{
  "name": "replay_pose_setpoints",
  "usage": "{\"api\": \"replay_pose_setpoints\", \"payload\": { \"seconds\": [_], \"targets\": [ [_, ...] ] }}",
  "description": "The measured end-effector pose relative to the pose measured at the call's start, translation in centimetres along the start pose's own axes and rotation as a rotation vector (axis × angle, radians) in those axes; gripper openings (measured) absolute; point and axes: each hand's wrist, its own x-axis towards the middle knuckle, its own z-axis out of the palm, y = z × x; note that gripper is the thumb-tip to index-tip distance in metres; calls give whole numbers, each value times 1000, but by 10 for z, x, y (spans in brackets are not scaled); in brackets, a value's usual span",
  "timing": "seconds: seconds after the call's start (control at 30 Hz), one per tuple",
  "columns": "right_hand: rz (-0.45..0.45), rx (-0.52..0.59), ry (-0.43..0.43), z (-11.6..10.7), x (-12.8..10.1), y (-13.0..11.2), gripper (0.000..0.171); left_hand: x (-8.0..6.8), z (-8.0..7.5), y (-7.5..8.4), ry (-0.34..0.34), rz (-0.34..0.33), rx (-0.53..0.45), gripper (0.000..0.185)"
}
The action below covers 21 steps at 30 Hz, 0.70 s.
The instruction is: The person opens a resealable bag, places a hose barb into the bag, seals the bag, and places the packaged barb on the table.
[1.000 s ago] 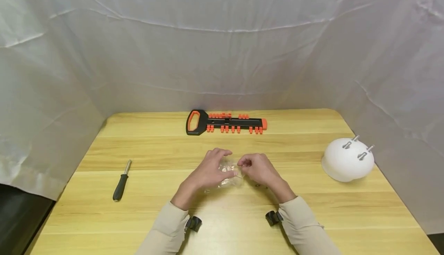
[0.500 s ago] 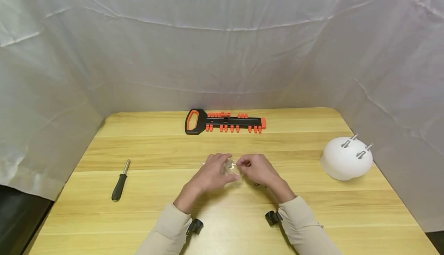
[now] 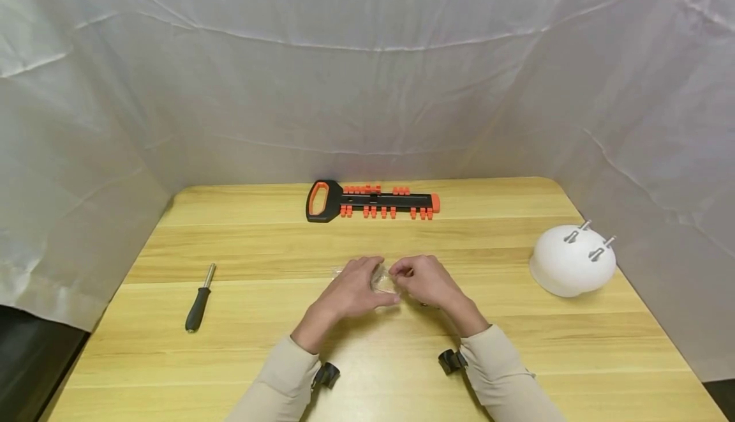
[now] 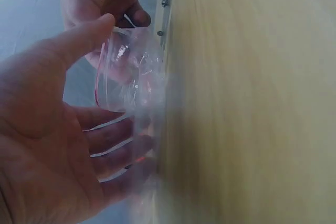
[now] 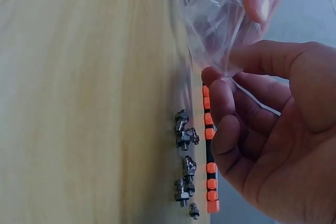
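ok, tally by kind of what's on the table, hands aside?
Clear plastic bag, pinched by both hands: 1
Screwdriver: 1
Black and orange rack: 1
White bowl, upside down: 1
Metal pins standing on the bowl: 2
Small bolts loose on the table: a cluster, count unclear
Total: 6, plus the bolts
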Motion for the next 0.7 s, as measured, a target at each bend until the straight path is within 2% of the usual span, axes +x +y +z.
{"api": "replay_pose_setpoints", "payload": {
  "seconds": [0.27,0.43,0.7],
  "targets": [
    [1,-29,19,-9,-1,7,15,1,1,-3,25,40,66,78],
    [9,-44,42,-19,1,19,17,1,0,-6,17,44,62,75],
    [-14,-128,47,-27,3,32,17,0,-2,-9,4,17,36,77]
  ]
}}
